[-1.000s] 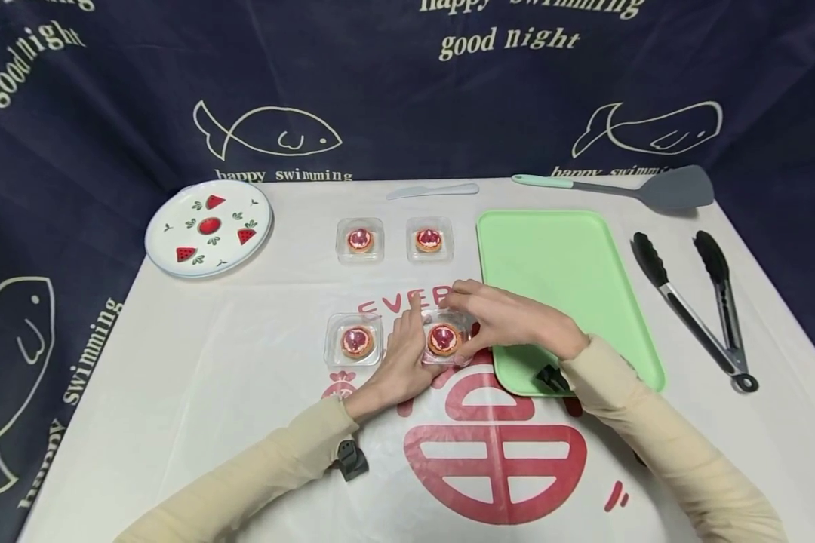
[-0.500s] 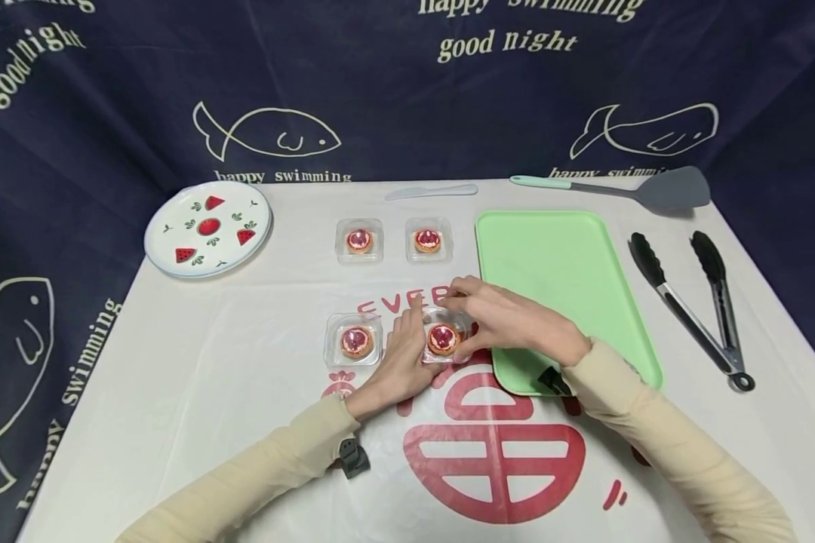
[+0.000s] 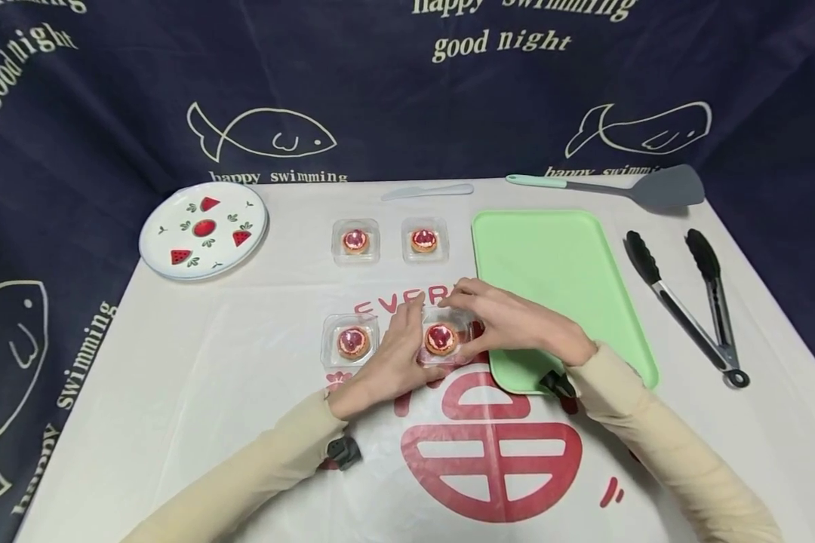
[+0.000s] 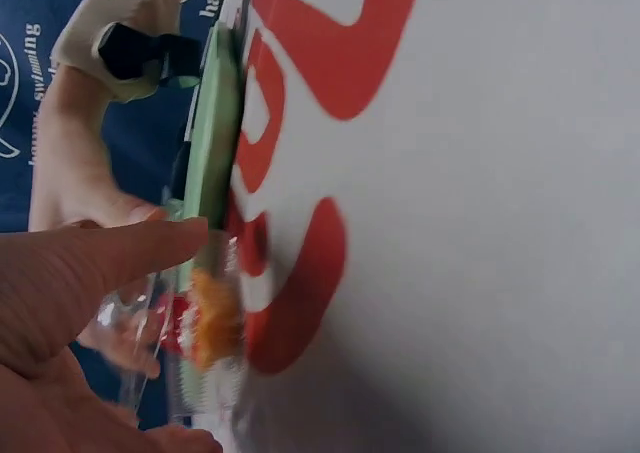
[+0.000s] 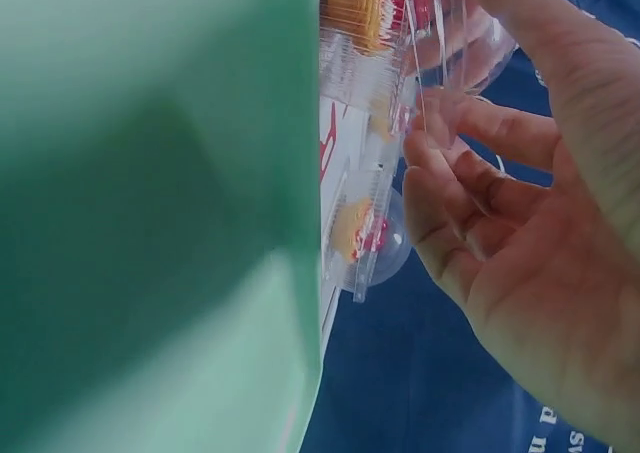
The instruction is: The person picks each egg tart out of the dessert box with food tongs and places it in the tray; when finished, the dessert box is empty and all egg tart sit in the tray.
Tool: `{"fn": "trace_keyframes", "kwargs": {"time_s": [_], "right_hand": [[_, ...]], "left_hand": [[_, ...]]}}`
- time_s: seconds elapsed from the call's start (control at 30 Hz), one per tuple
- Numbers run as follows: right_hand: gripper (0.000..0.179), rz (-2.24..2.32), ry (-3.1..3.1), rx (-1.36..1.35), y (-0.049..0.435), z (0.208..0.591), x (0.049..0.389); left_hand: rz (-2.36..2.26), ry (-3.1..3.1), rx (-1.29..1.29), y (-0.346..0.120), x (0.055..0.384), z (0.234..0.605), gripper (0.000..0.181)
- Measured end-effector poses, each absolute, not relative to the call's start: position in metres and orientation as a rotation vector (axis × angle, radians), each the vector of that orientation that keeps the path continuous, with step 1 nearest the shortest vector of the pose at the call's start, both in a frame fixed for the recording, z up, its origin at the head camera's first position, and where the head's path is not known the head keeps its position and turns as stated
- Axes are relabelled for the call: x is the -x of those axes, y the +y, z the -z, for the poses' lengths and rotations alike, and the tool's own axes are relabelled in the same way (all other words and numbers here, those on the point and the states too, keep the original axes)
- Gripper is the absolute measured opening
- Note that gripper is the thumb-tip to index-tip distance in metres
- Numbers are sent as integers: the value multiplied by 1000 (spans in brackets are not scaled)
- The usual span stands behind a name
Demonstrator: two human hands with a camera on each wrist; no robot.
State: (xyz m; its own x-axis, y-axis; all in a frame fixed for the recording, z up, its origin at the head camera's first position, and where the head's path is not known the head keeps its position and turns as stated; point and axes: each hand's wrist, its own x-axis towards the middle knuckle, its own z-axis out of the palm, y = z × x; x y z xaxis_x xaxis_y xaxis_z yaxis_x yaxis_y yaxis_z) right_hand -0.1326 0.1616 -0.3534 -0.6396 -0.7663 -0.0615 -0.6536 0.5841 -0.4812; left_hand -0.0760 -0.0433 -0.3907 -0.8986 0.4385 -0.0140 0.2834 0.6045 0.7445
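A small berry-topped tart point(image 3: 441, 339) sits inside a clear plastic box point(image 4: 205, 398) in front of me, left of the green tray. My left hand point(image 3: 387, 362) holds the box from its left side, with the thumb along the near edge and the fingers toward the far edge. From the right, my right hand point(image 3: 519, 323) grips the same box between thumb and curled fingers. In the right wrist view, its fingertips touch the thin clear lid point(image 5: 432, 123). Whether the lid is fully seated cannot be told. Another boxed tart point(image 3: 352, 342) lies just left of my left hand.
Two more boxed tarts point(image 3: 356, 240) stand farther back. A watermelon-patterned plate point(image 3: 224, 253) is at far left, a pale plastic knife point(image 3: 428, 191) at the back. To the right lie the green tray point(image 3: 550, 256), black tongs point(image 3: 693, 324) and a grey spatula point(image 3: 668, 188).
My left hand has shifted slightly, its thumb spreading wider from the fingers. The right hand stays nearly in place at the box. The whole head view has drifted a little.
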Motion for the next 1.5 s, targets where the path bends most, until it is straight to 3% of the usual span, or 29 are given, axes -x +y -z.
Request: {"fn": "trace_keyframes", "kwargs": {"time_s": [0.17, 0.3, 0.47, 0.53, 0.67, 0.87, 1.03, 1.17, 1.27, 1.5], "right_hand": [[73, 678, 2560, 1134, 164, 352, 131], [73, 814, 2538, 1075, 166, 349, 132], [43, 1036, 2516, 927, 168, 346, 134], [50, 1126, 2401, 836, 165, 345, 133], [81, 1246, 2108, 620, 157, 341, 130], [74, 1334, 1919, 449, 152, 340, 128], [59, 1300, 2011, 564, 156, 343, 122], [48, 1176, 2163, 759, 162, 347, 112], [48, 1067, 2262, 887, 165, 346, 104], [78, 752, 2406, 950, 164, 340, 83]], "left_hand": [[-1118, 2707, -730, -52, 77, 383, 90], [-1157, 2746, -802, -60, 79, 378, 85], [-1169, 2881, -918, -68, 82, 372, 85], [-1100, 2968, -974, -68, 83, 371, 83], [-955, 3122, -1125, -68, 85, 373, 77], [-939, 3129, -1128, -68, 84, 375, 75], [-1363, 2599, -690, -74, 77, 366, 83], [-1516, 2225, -477, -79, 73, 361, 66], [-1542, 2117, -483, -83, 72, 361, 63], [-1272, 2384, -772, -85, 60, 365, 79]]}}
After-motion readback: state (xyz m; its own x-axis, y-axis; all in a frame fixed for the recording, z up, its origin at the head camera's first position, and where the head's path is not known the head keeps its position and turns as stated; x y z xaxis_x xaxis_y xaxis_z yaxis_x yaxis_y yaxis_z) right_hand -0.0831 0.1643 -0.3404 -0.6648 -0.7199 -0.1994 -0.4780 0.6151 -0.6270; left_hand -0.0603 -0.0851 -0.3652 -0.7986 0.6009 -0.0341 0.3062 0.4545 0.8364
